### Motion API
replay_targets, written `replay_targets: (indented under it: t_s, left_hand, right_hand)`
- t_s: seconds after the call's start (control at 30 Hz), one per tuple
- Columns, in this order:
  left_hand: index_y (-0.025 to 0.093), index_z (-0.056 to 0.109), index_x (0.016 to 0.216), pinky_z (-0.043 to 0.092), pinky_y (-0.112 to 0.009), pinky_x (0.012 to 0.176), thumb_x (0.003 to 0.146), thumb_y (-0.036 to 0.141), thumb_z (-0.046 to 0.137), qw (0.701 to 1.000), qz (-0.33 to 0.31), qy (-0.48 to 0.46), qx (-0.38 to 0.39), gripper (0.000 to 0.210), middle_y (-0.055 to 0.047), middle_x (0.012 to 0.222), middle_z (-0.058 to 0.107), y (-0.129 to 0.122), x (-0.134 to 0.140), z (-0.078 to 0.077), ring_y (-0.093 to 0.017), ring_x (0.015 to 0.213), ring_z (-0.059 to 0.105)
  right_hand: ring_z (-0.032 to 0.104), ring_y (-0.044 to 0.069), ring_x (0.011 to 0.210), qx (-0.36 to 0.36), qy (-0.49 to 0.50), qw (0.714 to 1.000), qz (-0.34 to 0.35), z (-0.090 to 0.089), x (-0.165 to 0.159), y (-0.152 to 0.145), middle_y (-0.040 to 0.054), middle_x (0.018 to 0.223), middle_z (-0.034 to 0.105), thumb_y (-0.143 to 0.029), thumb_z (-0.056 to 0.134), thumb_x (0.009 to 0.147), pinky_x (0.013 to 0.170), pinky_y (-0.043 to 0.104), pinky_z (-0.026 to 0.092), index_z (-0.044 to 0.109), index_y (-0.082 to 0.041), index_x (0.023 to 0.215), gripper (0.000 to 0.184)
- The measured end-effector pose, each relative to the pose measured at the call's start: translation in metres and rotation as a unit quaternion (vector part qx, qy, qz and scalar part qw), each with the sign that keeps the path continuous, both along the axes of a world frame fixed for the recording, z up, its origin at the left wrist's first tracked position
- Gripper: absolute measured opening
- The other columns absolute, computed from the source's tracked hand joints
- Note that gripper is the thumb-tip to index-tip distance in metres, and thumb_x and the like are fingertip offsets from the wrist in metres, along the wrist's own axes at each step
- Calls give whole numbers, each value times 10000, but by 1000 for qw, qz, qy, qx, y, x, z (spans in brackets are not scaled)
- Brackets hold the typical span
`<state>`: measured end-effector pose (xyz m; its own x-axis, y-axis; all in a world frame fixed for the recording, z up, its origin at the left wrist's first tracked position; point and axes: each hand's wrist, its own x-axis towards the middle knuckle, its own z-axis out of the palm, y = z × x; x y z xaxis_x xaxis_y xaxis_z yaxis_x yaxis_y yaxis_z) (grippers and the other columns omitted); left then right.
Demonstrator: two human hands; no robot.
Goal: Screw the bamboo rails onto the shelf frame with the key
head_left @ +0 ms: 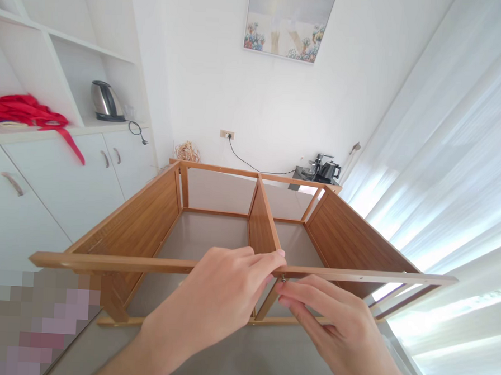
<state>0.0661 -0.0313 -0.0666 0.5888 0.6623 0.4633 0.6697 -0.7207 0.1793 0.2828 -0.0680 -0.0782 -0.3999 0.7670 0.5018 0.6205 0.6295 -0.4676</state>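
Observation:
A wooden furniture frame (104, 262) with slatted side panels and a middle panel (262, 216) stands before me. My left hand (215, 292) is closed around its near top rail, fingertips at the joint with the middle panel. Just right of them, a small metal screw (284, 278) sticks out from the near side of the rail. My right hand (331, 315) pinches at this screw with thumb and forefinger. How deep the screw sits cannot be seen.
White cabinets (44, 182) stand at left, with a kettle (106, 101) and red cloth (27, 111) on the shelf above. A coffee maker (314, 165) and a dark kettle (330, 170) are behind the frame. White curtains (458, 137) hang at right; a blurred patch covers the lower left.

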Motion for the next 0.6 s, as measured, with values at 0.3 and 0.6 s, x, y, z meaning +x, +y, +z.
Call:
replay_targets:
  t_s: [0.3,0.6]
  left_hand:
    - [305,560,1340,555,-265,786,973,114,490,1000,-15,-9,-8,419,7,1241,706,-1,2,-2,-154,940,713]
    - [345,561,1330,575,-271,814,996,149,455,999,-6,11,-33,401,46,1435,589,0,0,0,-165,1033,718]
  right_hand:
    - [697,105,824,-68,14,997,30,-1,6,3,19,1004,735,-177,551,954,514,91,524,700,-256,1073,207]
    - [667,98,772,24,-28,999,32,1,8,7,2,901,705,-135,571,948,667,156,557,644,-244,1027,153]
